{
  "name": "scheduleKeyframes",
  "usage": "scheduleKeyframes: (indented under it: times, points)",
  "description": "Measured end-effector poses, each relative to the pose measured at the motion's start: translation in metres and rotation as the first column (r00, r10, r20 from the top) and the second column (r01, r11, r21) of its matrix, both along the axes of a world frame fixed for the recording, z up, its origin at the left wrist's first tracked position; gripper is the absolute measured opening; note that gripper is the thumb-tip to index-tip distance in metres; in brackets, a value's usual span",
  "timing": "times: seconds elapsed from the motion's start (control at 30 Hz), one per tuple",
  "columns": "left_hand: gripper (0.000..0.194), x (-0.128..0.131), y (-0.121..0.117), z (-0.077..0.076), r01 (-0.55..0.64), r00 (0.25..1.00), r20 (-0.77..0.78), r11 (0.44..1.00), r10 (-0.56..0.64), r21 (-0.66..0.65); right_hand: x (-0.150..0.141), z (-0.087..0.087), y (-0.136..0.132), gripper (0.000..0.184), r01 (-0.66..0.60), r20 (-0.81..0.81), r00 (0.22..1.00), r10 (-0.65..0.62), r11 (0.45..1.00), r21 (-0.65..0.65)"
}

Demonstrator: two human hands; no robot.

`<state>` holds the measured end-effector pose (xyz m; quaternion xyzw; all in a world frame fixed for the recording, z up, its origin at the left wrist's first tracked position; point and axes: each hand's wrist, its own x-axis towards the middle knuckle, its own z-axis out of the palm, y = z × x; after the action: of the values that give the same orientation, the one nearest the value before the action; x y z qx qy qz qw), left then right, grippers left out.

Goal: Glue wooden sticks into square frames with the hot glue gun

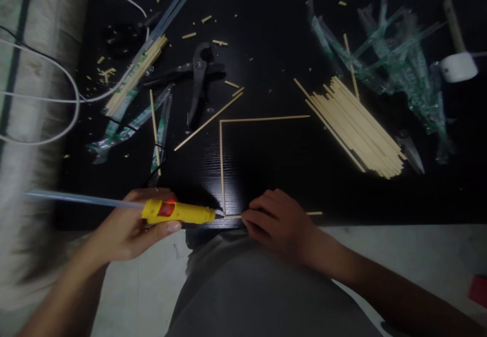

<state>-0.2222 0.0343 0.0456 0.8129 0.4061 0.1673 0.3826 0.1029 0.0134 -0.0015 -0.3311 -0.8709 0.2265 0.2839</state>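
My left hand [148, 225] is closed around a yellow hot glue gun [194, 213], with a long clear glue stick [87, 199] sticking out of its back. The gun's dark nozzle is at the corner where an upright-running wooden stick [222, 169] meets the near stick [314, 213]. My right hand [276, 220] rests over that near stick, fingers bent down onto it; its middle is hidden under the hand. A far stick [266, 119] joins the other end of the side stick, so the three form a three-sided frame on the black table.
A pile of wooden sticks [357, 129] lies right, beside scissors [411, 152] and crumpled plastic wrappers [411, 58]. Black pliers [200, 73], loose sticks, cut bits and a bundle of sticks [137, 75] lie left. White cable [78, 98] loops at the left edge.
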Motion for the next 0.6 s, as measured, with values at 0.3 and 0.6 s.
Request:
scheduleKeyframes:
  times: [0.3, 0.6]
  points:
    - [0.013, 0.0056, 0.0019, 0.0031, -0.008, 1.0, -0.001, 1.0, 0.008, 0.025, -0.0002, 0.0013, 0.001, 0.012, -0.007, -0.007, 1.0, 0.007, 1.0, 0.003]
    - [0.013, 0.0058, 0.0022, -0.0001, 0.001, 1.0, -0.011, 0.999, -0.001, 0.037, 0.0005, -0.0003, -0.0002, 0.012, -0.003, 0.004, 1.0, 0.003, 1.0, 0.005]
